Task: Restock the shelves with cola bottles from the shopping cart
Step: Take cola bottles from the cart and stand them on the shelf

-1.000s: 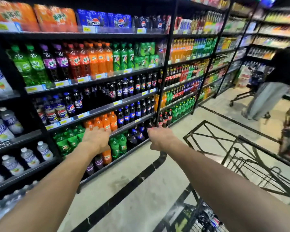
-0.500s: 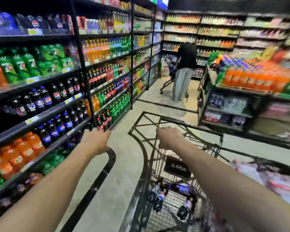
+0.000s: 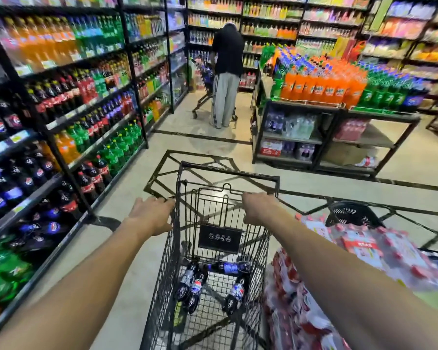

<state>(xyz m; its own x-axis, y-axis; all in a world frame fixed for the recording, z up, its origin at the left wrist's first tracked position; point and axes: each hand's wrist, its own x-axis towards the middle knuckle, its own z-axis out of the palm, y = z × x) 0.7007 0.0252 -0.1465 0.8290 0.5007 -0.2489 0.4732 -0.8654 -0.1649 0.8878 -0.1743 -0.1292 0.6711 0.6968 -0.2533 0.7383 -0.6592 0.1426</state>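
Note:
A black wire shopping cart (image 3: 228, 171) stands in the aisle right in front of me. Several dark cola bottles (image 3: 228, 268) with blue labels lie on its floor. My left hand (image 3: 149, 214) is at the cart's left rim, fingers stretched and fingertips touching the wire. My right hand (image 3: 258, 208) is curled over the top wire of the cart's inner flap. The drink shelves (image 3: 23, 205) run along my left, with matching blue-label cola bottles (image 3: 0, 198) on the lower levels.
A person (image 3: 225, 79) stands with another cart at the aisle's far end. A low display rack (image 3: 336, 109) of orange and green bottles is ahead on the right. Shrink-wrapped packs (image 3: 364, 248) and a black basket (image 3: 349, 213) sit close on my right.
My view has swung right, away from the shelf face and onto the cart. Both hands have come from in front of the shelves to the cart's top wires.

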